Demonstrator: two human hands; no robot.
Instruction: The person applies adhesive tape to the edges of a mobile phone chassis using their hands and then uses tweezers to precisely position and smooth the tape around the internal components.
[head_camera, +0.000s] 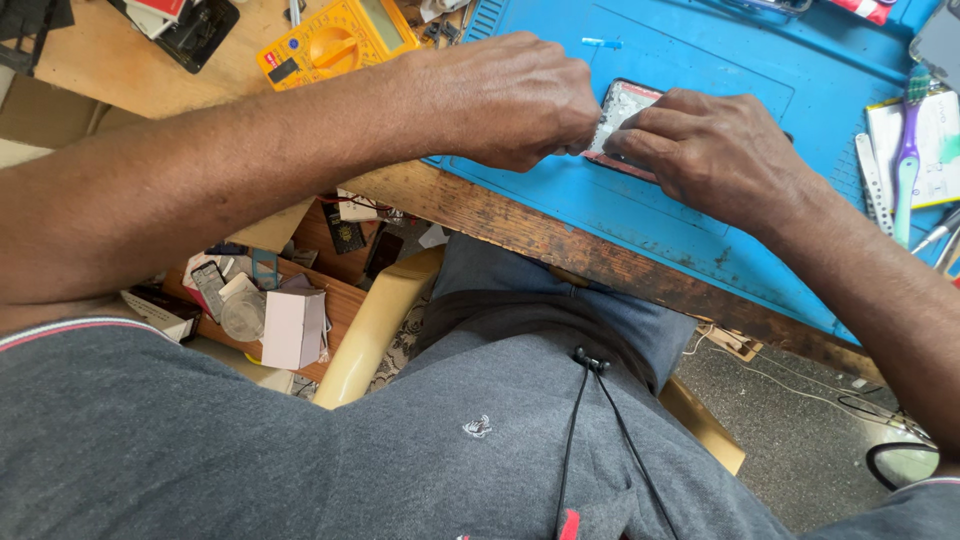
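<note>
Both hands work on a phone on the blue mat.

Left hand (510, 100) and right hand (715, 150) cover most of the phone (622, 110), lying flat on the mat (650, 215); left fingers pinch its near edge, right fingers press together on top. Fingertips mostly hidden. Yellow meter (335, 40) cut off at top; surface (540, 235) edge worn.

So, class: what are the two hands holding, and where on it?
Both hands, left and right, grip a small flat phone-like device on the blue mat, left at its left edge, right over its lower-right part.
</note>
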